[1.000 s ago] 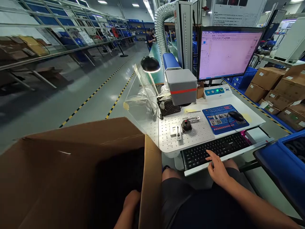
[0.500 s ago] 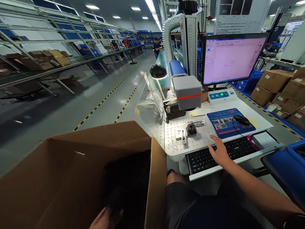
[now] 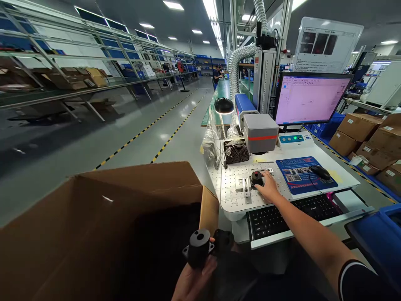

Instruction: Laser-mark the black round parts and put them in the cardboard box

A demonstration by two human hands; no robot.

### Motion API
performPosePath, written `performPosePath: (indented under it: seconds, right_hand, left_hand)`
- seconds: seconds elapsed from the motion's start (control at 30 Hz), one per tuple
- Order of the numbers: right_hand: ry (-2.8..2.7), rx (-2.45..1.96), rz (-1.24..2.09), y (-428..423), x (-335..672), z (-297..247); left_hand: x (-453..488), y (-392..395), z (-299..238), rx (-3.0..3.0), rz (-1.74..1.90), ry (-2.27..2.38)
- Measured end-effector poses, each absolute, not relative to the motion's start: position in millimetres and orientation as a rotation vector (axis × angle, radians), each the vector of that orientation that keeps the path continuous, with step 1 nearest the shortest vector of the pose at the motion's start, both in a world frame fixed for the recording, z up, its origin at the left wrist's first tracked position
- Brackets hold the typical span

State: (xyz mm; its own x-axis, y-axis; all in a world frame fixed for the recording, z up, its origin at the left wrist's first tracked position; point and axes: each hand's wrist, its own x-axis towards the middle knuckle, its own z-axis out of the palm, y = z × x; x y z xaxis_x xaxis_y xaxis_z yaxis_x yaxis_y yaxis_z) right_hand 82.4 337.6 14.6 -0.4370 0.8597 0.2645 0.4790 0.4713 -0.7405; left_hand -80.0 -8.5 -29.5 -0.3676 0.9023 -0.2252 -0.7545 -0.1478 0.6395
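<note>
My left hand (image 3: 192, 280) is low in the view, beside the open cardboard box (image 3: 103, 225), with its fingers closed round a black round part (image 3: 198, 247). My right hand (image 3: 267, 189) reaches over the white perforated work plate (image 3: 232, 198) and its fingers close on a second black round part (image 3: 257, 178) that sits on the plate's metal fixture (image 3: 244, 184), under the grey laser head (image 3: 260, 133).
A black keyboard (image 3: 300, 211) lies on a pull-out tray below the plate. A blue mat (image 3: 305, 174) carries a mouse (image 3: 319, 171). Monitor (image 3: 311, 98), fan (image 3: 236, 151) and desk lamp (image 3: 224, 106) stand behind. A blue bin (image 3: 380, 238) is at right, brown cartons (image 3: 369, 133) beyond it.
My left hand came up out of the cardboard box holding a black part. My right hand left the keyboard and moved forward onto the part on the fixture.
</note>
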Motion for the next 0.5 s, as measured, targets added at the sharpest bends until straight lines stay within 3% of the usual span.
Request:
performPosePath:
  seconds: [0.3, 0.5]
  right_hand:
    - [-1.912, -1.183, 0.731, 338, 61, 11]
    - [-1.550, -1.058, 1.016, 324, 104, 17]
  left_hand:
    - [-80, -3, -44, 0.359, 1.708, 0.764]
    - [-84, -12, -40, 0.319, 1.705, 0.823]
